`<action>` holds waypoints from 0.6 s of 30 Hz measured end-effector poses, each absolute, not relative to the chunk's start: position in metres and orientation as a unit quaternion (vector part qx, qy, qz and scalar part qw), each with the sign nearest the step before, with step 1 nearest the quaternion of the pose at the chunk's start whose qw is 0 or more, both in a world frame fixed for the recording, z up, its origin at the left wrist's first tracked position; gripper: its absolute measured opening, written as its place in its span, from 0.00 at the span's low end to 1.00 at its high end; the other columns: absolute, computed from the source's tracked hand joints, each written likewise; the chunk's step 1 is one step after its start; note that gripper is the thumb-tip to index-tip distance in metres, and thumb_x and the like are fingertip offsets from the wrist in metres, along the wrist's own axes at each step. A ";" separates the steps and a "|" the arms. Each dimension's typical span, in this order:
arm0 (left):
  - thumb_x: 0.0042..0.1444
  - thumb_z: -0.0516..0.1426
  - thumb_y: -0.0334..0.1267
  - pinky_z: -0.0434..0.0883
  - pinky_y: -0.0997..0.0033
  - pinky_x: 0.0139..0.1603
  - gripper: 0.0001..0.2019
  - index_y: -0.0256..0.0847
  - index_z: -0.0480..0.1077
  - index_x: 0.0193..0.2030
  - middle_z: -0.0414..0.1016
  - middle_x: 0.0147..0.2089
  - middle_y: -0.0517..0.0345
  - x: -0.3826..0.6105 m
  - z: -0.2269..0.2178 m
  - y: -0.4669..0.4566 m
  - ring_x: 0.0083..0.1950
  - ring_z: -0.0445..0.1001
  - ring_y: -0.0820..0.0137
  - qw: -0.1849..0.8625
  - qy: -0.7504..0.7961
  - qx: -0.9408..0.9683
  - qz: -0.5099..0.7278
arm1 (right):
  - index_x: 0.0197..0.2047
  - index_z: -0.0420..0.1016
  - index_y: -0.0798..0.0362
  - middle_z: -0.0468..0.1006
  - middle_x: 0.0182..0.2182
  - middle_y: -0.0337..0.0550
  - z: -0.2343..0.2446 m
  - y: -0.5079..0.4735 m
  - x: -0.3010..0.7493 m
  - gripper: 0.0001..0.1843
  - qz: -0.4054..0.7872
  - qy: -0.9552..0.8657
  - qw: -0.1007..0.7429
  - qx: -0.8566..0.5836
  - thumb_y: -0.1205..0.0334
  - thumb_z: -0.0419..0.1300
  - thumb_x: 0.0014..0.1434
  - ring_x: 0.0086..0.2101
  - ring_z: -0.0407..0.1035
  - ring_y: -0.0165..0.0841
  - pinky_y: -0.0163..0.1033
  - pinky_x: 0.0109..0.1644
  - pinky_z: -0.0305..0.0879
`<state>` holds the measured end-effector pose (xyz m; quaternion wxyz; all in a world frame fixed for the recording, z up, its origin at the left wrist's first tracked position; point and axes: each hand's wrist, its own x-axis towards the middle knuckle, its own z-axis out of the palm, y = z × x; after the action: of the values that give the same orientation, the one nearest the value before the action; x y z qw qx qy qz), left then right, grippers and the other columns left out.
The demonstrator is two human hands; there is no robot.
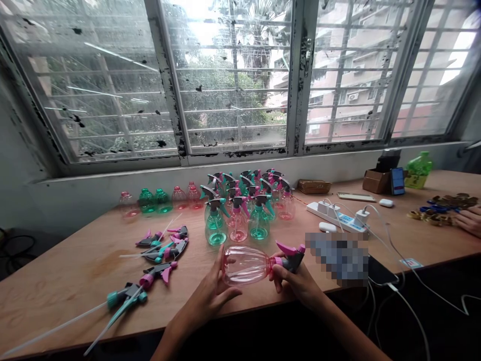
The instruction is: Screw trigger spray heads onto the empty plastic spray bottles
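A clear pink spray bottle (pixel 246 265) lies sideways in the air above the table's near edge, its base to the left. My right hand (pixel 295 283) is closed around its neck, just below the grey and pink spray head (pixel 291 254). My left hand (pixel 213 291) cups the base, fingers behind it and thumb stretched out underneath. Just beyond stand several assembled green and pink spray bottles (pixel 259 225) with heads on. Loose spray heads with tubes (pixel 160 273) lie to the left. Several headless bottles (pixel 161 200) stand along the back left.
To the right are a white power strip (pixel 338 216) with plugs and cables, a phone (pixel 381 271) on the near edge, and a cardboard box (pixel 377 180). Another person's hand (pixel 469 220) rests at the far right. A window (pixel 233 75) rises behind the table (pixel 86 296).
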<state>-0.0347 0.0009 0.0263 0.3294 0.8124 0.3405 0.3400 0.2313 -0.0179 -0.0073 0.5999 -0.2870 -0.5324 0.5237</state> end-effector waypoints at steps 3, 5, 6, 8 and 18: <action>0.63 0.60 0.45 0.56 0.52 0.72 0.45 0.48 0.35 0.76 0.63 0.69 0.43 -0.035 0.029 0.001 0.71 0.61 0.54 0.331 0.335 0.816 0.334 | 0.42 0.71 0.53 0.80 0.26 0.38 -0.006 -0.019 0.231 0.17 0.523 -0.533 0.600 -0.287 0.50 0.68 0.60 0.19 0.70 0.28 0.33 0.24 0.64; 0.62 0.61 0.45 0.58 0.52 0.72 0.46 0.49 0.33 0.76 0.61 0.70 0.43 -0.035 0.026 0.003 0.70 0.62 0.54 0.342 0.331 0.814 0.334 | 0.43 0.71 0.52 0.80 0.26 0.38 -0.005 -0.019 0.230 0.17 0.520 -0.531 0.604 -0.288 0.50 0.68 0.60 0.18 0.70 0.28 0.32 0.24 0.64; 0.62 0.61 0.45 0.59 0.52 0.71 0.47 0.50 0.31 0.76 0.61 0.70 0.43 -0.035 0.023 0.005 0.69 0.64 0.54 0.349 0.329 0.810 0.338 | 0.43 0.70 0.52 0.80 0.26 0.38 -0.005 -0.019 0.230 0.18 0.518 -0.532 0.604 -0.288 0.49 0.68 0.60 0.18 0.70 0.28 0.32 0.24 0.63; 0.63 0.60 0.45 0.64 0.53 0.67 0.48 0.51 0.27 0.76 0.63 0.66 0.43 -0.036 0.015 0.010 0.65 0.69 0.56 0.359 0.325 0.802 0.350 | 0.42 0.71 0.53 0.80 0.26 0.38 -0.004 -0.019 0.229 0.18 0.516 -0.536 0.603 -0.288 0.49 0.67 0.60 0.18 0.70 0.28 0.32 0.23 0.63; 0.62 0.61 0.46 0.70 0.54 0.60 0.48 0.46 0.32 0.76 0.68 0.59 0.41 -0.041 0.006 0.016 0.56 0.74 0.56 0.374 0.307 0.809 0.334 | 0.42 0.71 0.53 0.80 0.25 0.39 -0.009 -0.017 0.230 0.16 0.518 -0.540 0.597 -0.288 0.50 0.67 0.61 0.18 0.70 0.28 0.32 0.22 0.62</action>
<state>-0.0406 0.0163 0.0062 0.3743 0.8088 0.3069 0.3339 0.2297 -0.0172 -0.0088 0.5975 -0.2884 -0.5399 0.5180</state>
